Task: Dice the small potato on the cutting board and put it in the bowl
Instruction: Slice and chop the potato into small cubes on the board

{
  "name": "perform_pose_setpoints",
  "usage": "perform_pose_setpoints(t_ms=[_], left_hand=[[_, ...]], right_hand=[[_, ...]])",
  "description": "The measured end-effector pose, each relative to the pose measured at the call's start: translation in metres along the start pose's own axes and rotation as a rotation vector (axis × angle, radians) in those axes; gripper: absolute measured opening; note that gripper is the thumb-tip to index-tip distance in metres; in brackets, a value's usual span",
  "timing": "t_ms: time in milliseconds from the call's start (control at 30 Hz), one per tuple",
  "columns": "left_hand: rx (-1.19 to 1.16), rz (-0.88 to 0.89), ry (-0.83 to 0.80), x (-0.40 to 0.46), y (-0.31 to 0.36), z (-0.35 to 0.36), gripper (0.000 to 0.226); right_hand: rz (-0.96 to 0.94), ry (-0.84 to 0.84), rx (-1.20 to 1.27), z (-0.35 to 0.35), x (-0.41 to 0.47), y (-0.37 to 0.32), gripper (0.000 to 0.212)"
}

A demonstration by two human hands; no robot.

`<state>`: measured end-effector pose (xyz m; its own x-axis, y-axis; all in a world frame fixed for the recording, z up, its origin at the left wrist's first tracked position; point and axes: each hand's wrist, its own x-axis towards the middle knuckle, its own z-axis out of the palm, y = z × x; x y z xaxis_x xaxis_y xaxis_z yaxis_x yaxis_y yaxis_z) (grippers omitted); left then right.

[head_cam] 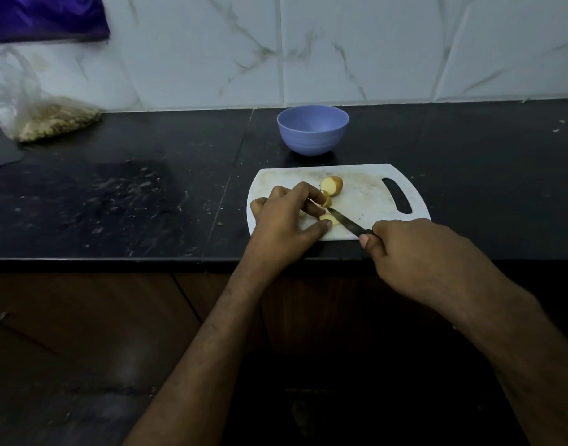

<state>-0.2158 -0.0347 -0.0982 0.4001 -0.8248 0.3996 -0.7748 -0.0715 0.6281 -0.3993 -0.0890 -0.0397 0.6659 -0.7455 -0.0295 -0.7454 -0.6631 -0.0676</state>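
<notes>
left hand [284, 217]: pinches potato piece [327, 218], pinning it for the cut
right hand [411, 249]: grips knife [347, 222]
bowl [312, 129]: just behind cutting board [366, 194], short transfer

Matt white plastic cutting board [366, 201], smooth lilac plastic bowl [312, 130], scuffed black stone counter [115, 201], glossy marbled tiles [356, 46]

Left hand [287, 217] curled with fingers pinched; right hand [401, 244] fisted; both forearms extended forward.

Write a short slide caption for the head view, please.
Left hand steadies potato pieces on the cutting board while the right hand slices with a knife.
</notes>
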Motion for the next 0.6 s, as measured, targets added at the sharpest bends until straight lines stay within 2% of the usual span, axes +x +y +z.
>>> perform_pose_setpoints(t_ms=[333,467,600], left_hand=[[0.018,-0.003,-0.019,0.0,-0.001,0.0,0.027],[0.037,0.013,-0.01,0.0,-0.001,0.0,0.026],[0.055,0.023,0.019,0.001,-0.001,0.001,0.028]], right_hand=[[-0.001,-0.027,0.032,0.007,0.015,-0.009,0.035],[-0.015,-0.098,0.01,0.005,0.006,-0.004,0.032],[-0.001,-0.12,-0.046,-0.003,-0.004,0.009,0.04]])
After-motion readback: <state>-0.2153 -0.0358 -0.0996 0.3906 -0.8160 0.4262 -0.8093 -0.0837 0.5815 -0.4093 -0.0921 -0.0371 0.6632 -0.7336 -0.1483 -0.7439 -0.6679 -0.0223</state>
